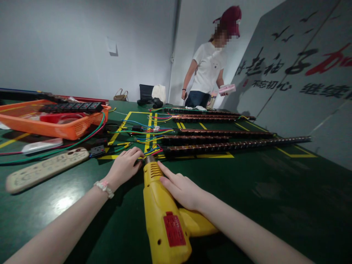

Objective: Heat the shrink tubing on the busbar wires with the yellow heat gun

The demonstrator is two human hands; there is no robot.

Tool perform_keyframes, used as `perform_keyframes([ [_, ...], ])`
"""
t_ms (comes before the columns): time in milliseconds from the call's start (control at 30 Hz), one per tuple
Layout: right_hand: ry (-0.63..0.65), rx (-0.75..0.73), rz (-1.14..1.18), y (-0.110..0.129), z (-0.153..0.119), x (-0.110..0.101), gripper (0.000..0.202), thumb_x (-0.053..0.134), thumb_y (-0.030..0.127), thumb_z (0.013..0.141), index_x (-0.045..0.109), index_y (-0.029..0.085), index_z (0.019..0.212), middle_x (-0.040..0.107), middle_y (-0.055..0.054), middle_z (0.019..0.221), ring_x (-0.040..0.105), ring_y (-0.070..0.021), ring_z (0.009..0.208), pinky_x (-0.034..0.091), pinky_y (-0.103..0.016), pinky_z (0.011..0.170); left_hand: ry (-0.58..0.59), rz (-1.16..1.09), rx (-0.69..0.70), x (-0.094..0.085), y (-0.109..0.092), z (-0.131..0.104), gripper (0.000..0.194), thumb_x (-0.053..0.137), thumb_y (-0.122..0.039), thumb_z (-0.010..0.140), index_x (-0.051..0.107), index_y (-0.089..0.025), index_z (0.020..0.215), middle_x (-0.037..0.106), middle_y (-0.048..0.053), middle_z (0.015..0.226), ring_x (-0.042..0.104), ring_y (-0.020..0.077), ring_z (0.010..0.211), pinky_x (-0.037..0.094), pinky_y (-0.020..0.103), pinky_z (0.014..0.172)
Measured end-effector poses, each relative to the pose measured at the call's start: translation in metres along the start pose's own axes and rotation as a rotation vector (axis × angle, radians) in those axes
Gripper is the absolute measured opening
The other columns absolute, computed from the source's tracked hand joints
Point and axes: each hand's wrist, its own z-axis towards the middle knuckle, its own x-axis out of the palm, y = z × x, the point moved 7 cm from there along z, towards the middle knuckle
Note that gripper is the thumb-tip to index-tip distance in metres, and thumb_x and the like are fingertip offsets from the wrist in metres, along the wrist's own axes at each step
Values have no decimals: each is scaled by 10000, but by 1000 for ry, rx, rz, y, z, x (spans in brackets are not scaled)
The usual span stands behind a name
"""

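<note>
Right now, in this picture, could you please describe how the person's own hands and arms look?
The left hand and right hand are bare, without gloves. No sleeve shows on either forearm. The left wrist wears a pale, gathered band with pinkish parts; no band shows on the right wrist.

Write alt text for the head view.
A right hand rests on a yellow plastic heat gun; the left hand is beside its metal nozzle, near thin coloured wires. Long dark strips lie beyond on a green table; a maroon-capped person stands behind.
</note>
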Motion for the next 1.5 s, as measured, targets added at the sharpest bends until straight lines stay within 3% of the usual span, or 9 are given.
perform_keyframes([
  [267,-84,106,93,-39,-1,-19,631,184,596,924,138,279,1468,610,-114,1117,571,-273,981,375,-407,841,34,-20,-117,7,14,-3,239,402,-204,840,518,-238,1046,615,35,1055,624,189,829,453,294,678],
  [467,-101,104,91,-45,-3,-23,623,176,583,930,145,272,1469,633,-107,1023,573,-263,925,386,-398,807,28,-172,-223,11,33,-3,201,433,-228,822,584,-223,953,668,35,964,626,192,841,469,297,724],
  [667,-113,122,61,-42,-4,-24,622,157,570,936,131,255,1471,623,-112,1002,569,-254,905,386,-385,795,-2,-277,-355,9,48,-5,197,453,-317,782,618,-210,779,662,18,782,607,179,728,449,272,660],
  [867,-60,117,-11,-29,-6,-16,613,131,570,936,102,274,1472,622,-109,975,585,-254,880,391,-377,778,112,-363,-394,17,50,-4,367,373,-348,804,631,-197,591,641,20,777,575,176,744,415,272,730],
  [1100,25,6,-56,2,3,3,620,93,563,935,91,257,1474,611,-155,1091,580,-295,967,401,-402,809,156,-495,-332,26,48,-1,438,421,-501,806,650,-184,609,616,30,704,547,167,700,394,265,683],
  [1333,29,-24,-68,11,8,5,634,99,586,927,76,265,1473,607,-158,1123,583,-300,1011,413,-411,827,186,-588,-497,33,55,-1,489,464,-607,733,668,-164,700,644,31,699,553,179,691,391,263,637],
  [1500,-2,-25,-85,12,3,1,627,117,604,917,97,304,1467,584,-169,1190,575,-337,1044,427,-446,811,199,-494,-552,39,57,0,474,474,-642,681,660,-206,674,660,14,704,577,202,723,402,261,634],
])
